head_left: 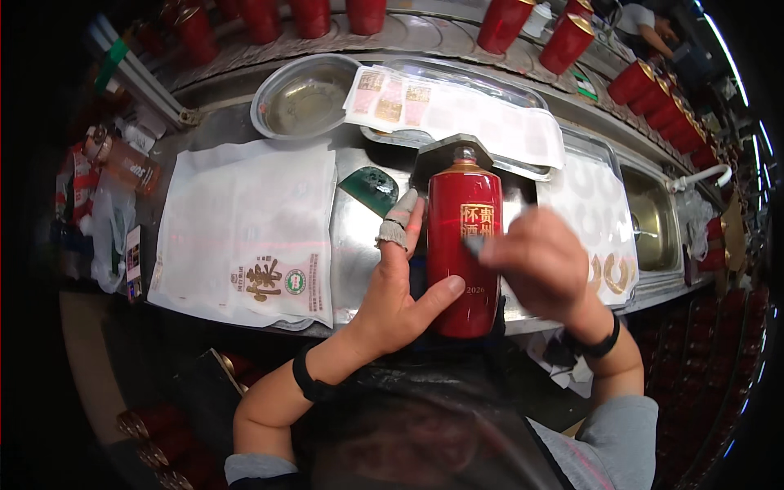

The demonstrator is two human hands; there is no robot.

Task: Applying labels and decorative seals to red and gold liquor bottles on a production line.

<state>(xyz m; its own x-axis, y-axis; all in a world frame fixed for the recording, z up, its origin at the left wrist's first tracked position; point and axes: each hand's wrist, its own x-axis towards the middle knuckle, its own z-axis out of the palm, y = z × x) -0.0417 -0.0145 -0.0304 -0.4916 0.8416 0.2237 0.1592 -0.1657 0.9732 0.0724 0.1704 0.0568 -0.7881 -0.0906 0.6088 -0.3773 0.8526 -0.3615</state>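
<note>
A glossy red bottle [459,294] with gold characters on its front leans tilted before me, its narrow clear neck against a dark angular block [433,161]. My left hand [400,286] steadies it from the left: the thumb presses on the front and the fingers lie along the side, with whitish wrappings on some fingers. My right hand [543,261], smeared by motion, is closed at the gold lettering. A small dark piece [473,246] shows at its fingertips, pressed to the bottle; its kind is unclear. Left of the neck lies a wet dark-green flat piece [369,190].
White transfer sheets [237,196] lie left; another stack [482,122] rests on a metal tray [380,135]. Sheets with gold arcs [581,204] lie right, beside a sink [678,220]. A metal bowl [269,102] holds liquid. Red bottles [567,42] line the conveyor behind.
</note>
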